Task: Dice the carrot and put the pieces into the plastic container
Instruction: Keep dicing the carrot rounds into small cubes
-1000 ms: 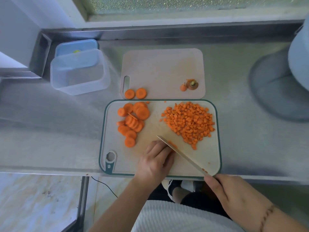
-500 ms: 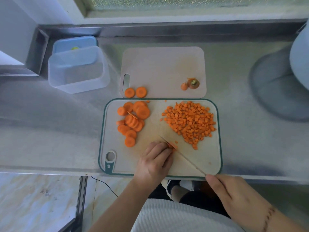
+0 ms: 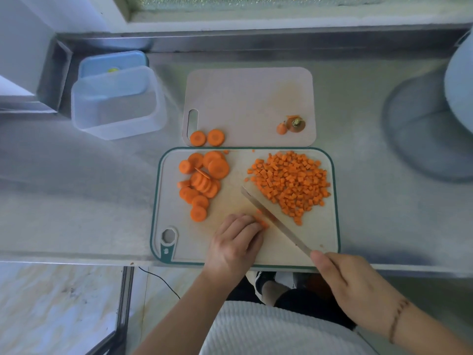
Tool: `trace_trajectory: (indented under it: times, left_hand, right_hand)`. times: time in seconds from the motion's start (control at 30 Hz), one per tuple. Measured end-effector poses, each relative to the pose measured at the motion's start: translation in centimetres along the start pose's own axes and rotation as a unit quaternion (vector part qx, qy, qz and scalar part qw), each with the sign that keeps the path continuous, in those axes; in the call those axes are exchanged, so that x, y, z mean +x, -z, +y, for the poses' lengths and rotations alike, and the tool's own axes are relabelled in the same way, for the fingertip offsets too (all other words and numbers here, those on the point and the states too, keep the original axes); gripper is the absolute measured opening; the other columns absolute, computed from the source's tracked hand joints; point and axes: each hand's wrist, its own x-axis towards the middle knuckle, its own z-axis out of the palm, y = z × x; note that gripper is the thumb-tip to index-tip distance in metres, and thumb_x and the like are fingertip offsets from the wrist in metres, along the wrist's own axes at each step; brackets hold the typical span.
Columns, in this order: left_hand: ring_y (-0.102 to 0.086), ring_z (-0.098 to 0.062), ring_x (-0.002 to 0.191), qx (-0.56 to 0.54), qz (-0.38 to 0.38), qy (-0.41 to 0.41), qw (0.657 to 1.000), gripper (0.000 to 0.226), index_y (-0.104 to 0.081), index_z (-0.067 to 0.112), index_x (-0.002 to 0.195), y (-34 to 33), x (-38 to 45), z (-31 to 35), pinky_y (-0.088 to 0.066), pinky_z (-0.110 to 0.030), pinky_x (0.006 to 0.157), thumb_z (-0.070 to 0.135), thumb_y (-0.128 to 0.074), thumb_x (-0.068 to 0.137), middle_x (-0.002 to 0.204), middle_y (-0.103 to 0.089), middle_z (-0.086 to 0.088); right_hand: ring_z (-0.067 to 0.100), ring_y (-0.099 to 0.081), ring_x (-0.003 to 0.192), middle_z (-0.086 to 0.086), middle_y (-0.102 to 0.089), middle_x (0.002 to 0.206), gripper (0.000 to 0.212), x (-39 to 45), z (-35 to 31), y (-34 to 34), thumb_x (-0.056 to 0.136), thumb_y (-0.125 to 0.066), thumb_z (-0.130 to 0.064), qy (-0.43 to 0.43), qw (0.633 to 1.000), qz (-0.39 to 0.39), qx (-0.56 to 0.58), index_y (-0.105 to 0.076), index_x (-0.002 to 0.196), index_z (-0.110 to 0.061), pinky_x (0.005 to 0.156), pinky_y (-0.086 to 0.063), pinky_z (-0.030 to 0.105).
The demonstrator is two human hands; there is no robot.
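On the green-rimmed cutting board a heap of diced carrot lies at the right and a pile of carrot slices at the left. My left hand has curled fingers holding down a few cut carrot pieces near the board's front. My right hand grips the knife by its handle; the blade lies just right of those pieces, tip pointing far-left. The clear plastic container stands at the far left with nothing inside.
A second pale cutting board lies behind, carrying two carrot slices and the carrot end scraps. A blue lid sits behind the container. A grey round base stands at the right. The steel counter's front edge runs under my wrists.
The knife blade has lifted and shifted slightly right of the pieces under my left fingers, exposing freshly cut bits. My left hand stays in place.
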Motion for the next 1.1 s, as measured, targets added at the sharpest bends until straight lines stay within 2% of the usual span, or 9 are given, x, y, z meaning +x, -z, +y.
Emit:
trace_trajectory:
  times: [0.07, 0.13, 0.2, 0.27, 0.33, 0.5, 0.67, 0.87, 1.1]
  left_hand:
    - [-0.066, -0.027, 0.085, 0.002, 0.002, -0.003, 1.0, 0.005, -0.075, 0.0, 0.084, 0.1, 0.0, -0.1, -0.056, -0.038, 0.081, -0.001, -0.08, 0.084, 0.091, -0.07, -0.01]
    - [-0.066, -0.027, 0.086, 0.003, -0.005, -0.005, 1.0, 0.004, -0.075, 0.001, 0.085, 0.2, -0.1, -0.1, -0.056, -0.038, 0.079, -0.001, -0.079, 0.085, 0.091, -0.07, -0.009]
    - [-0.066, -0.026, 0.087, 0.002, -0.01, -0.004, 1.0, 0.003, -0.076, 0.001, 0.085, 0.2, -0.1, 0.0, -0.057, -0.038, 0.079, 0.0, -0.079, 0.085, 0.091, -0.071, -0.008]
    - [-0.066, -0.024, 0.088, -0.003, -0.014, -0.003, 1.0, 0.002, -0.076, 0.001, 0.085, 0.1, 0.0, 0.0, -0.057, -0.037, 0.08, 0.0, -0.079, 0.085, 0.092, -0.072, -0.007]
    - [-0.067, -0.025, 0.092, -0.012, -0.028, -0.004, 1.0, 0.005, -0.077, 0.002, 0.089, 0.2, 0.0, -0.1, -0.057, -0.038, 0.082, -0.002, -0.076, 0.086, 0.096, -0.073, -0.007]
    - [-0.065, -0.031, 0.098, -0.007, -0.079, -0.039, 0.996, 0.032, -0.074, -0.002, 0.105, 1.4, -0.4, -0.6, -0.054, -0.037, 0.085, -0.021, -0.062, 0.083, 0.107, -0.068, -0.013]
    - [-0.065, -0.03, 0.091, -0.009, -0.046, -0.027, 0.999, 0.011, -0.075, -0.002, 0.095, 1.1, -0.4, -0.3, -0.055, -0.038, 0.081, -0.007, -0.066, 0.091, 0.101, -0.069, -0.012]
    - [-0.069, -0.028, 0.09, 0.0, -0.016, -0.016, 1.0, 0.015, -0.076, -0.001, 0.09, 1.0, -0.5, -0.4, -0.056, -0.037, 0.082, 0.002, -0.062, 0.096, 0.097, -0.073, -0.008]
    - [-0.068, -0.023, 0.084, -0.014, 0.011, 0.022, 1.0, 0.025, -0.075, 0.001, 0.083, 0.9, 0.0, 0.1, -0.056, -0.033, 0.074, 0.005, -0.058, 0.101, 0.087, -0.073, -0.003]
  right_hand:
    - [-0.001, -0.054, 0.058, -0.023, -0.056, 0.052, 0.046, -0.9, 0.0, 0.3, 0.094, -0.035, -0.048, 0.005, 1.0, -0.018, 0.008, -0.045, 0.055, -0.025, 0.056, -0.036, 0.012]
    - [-0.015, -0.057, 0.081, -0.039, -0.061, 0.074, 0.038, -1.4, -0.2, 0.4, 0.092, -0.035, -0.048, 0.009, 0.999, -0.035, 0.022, -0.06, 0.068, -0.032, 0.07, -0.038, 0.004]
    - [-0.018, -0.054, 0.092, -0.039, -0.062, 0.084, 0.041, -1.5, 0.0, 0.1, 0.088, -0.029, -0.055, 0.004, 0.999, -0.033, 0.025, -0.063, 0.078, -0.036, 0.077, -0.036, 0.0]
    - [-0.003, -0.06, 0.078, -0.016, -0.065, 0.07, 0.055, -1.1, 0.4, -0.3, 0.085, -0.02, -0.064, -0.01, 0.999, -0.03, -0.019, -0.059, 0.069, -0.029, 0.069, -0.043, 0.01]
    - [0.008, -0.055, 0.059, -0.001, -0.056, 0.058, 0.062, -0.1, 0.5, -0.8, 0.085, -0.014, -0.065, -0.015, 0.997, -0.025, -0.073, -0.053, 0.064, -0.021, 0.059, -0.044, 0.021]
    - [0.006, -0.044, 0.047, -0.005, -0.043, 0.048, 0.059, 2.0, -0.1, -0.4, 0.09, -0.022, -0.062, 0.003, 0.998, -0.036, -0.043, -0.046, 0.059, -0.018, 0.052, -0.038, 0.023]
    - [0.007, -0.046, 0.05, -0.013, -0.048, 0.046, 0.056, 0.5, -0.3, 0.0, 0.086, -0.024, -0.063, 0.018, 0.999, -0.031, -0.024, -0.041, 0.055, -0.019, 0.051, -0.036, 0.02]
    - [0.007, -0.052, 0.055, -0.003, -0.051, 0.051, 0.062, -0.6, 0.3, -0.4, 0.084, -0.021, -0.067, 0.013, 0.998, -0.037, -0.046, -0.05, 0.06, -0.017, 0.051, -0.038, 0.019]
    - [0.01, -0.048, 0.052, -0.006, -0.049, 0.053, 0.062, 0.9, -0.1, -1.4, 0.087, -0.014, -0.067, 0.006, 0.995, -0.051, -0.081, -0.048, 0.062, -0.02, 0.057, -0.044, 0.027]
